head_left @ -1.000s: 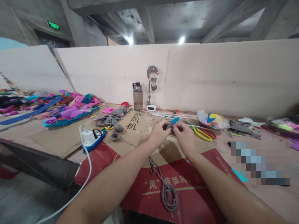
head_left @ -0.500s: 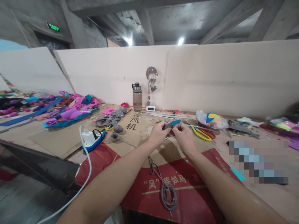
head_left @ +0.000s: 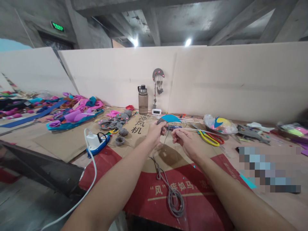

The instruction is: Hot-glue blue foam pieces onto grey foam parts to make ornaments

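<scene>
My left hand (head_left: 155, 132) is closed on a small grey felt piece with a blue half-round felt piece (head_left: 170, 118) sticking out above the fingers. My right hand (head_left: 184, 140) sits just to its right, fingers pinched on a thin grey string that runs down from the felt. The string leads to a loose coil of grey cord (head_left: 173, 198) lying on the red and brown cardboard (head_left: 144, 189) in front of me. Both hands hover above the cardboard, a short gap apart.
Yellow and red scissors (head_left: 209, 138) lie right of my hands beside a bowl of coloured scraps (head_left: 220, 124). A blue-and-white glue gun (head_left: 96, 142) with white cable lies left. Grey felt bits (head_left: 115, 122), a water bottle (head_left: 142, 100), a small clock (head_left: 156, 111) and piles of coloured felt (head_left: 72, 113) stand behind.
My hands were pressed together on the felt; now they have parted, the left lifting the felt with the blue piece up, the right drawing away with the string.
</scene>
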Demonstrator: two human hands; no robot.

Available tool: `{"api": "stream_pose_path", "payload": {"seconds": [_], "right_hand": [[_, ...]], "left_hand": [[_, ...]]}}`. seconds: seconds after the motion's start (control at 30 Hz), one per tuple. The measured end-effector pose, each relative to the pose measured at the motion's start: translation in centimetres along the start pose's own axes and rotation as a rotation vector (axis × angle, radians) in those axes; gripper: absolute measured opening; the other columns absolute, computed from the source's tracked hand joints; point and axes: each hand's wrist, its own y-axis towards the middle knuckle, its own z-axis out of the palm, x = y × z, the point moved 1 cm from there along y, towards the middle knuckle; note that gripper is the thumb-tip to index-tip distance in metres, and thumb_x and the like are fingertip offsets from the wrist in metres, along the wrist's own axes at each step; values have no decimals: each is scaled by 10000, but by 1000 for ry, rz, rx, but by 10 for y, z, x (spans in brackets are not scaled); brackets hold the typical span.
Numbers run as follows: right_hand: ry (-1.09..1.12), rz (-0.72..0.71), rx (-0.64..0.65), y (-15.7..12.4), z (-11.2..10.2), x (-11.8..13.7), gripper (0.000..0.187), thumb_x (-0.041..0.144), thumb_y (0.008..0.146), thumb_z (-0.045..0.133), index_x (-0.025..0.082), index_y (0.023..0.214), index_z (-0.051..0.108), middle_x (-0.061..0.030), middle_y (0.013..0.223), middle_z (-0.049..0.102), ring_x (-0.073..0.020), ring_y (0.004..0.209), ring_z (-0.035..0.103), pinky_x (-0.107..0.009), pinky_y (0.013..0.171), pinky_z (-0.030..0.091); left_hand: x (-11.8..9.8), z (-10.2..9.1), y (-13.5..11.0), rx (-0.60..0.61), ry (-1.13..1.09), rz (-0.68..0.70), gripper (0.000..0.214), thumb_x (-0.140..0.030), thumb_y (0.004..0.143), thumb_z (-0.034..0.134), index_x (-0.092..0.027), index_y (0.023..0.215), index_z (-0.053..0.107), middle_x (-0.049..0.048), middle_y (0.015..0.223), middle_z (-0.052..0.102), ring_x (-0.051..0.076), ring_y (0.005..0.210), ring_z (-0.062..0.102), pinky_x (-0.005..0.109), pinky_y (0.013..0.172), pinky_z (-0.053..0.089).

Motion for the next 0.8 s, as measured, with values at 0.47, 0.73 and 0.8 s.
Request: {"api": "stream_pose_path", "payload": {"seconds": [0.47, 0.73, 0.8], "right_hand": [[-152, 13, -193, 6, -10, 1, 347, 521, 782, 583, 177, 806, 622, 21, 707, 542, -106, 582, 484, -249, 569, 401], [-308, 72, -214, 12, -20, -5, 283, 460, 711, 582, 182, 757, 599, 23, 637, 565, -110, 536, 485, -242, 522, 390], [-459, 96, -204, 20, -37, -5, 281, 455, 714, 559, 182, 750, 608, 13, 624, 585, -127, 540, 512, -251, 522, 398]], "left_hand": [[-4, -5, 4, -15, 10, -14, 116, -214, 723, 651, -140, 772, 575, 7, 668, 598, 41, 461, 443, 179, 429, 273], [-6, -13, 10, -32, 7, 6, 169, -237, 717, 692, -134, 760, 564, -2, 643, 586, 32, 448, 426, 164, 411, 263], [-5, -14, 10, -47, 6, -3, 181, -234, 714, 705, -133, 756, 561, -3, 636, 583, 33, 446, 427, 164, 408, 266]]}}
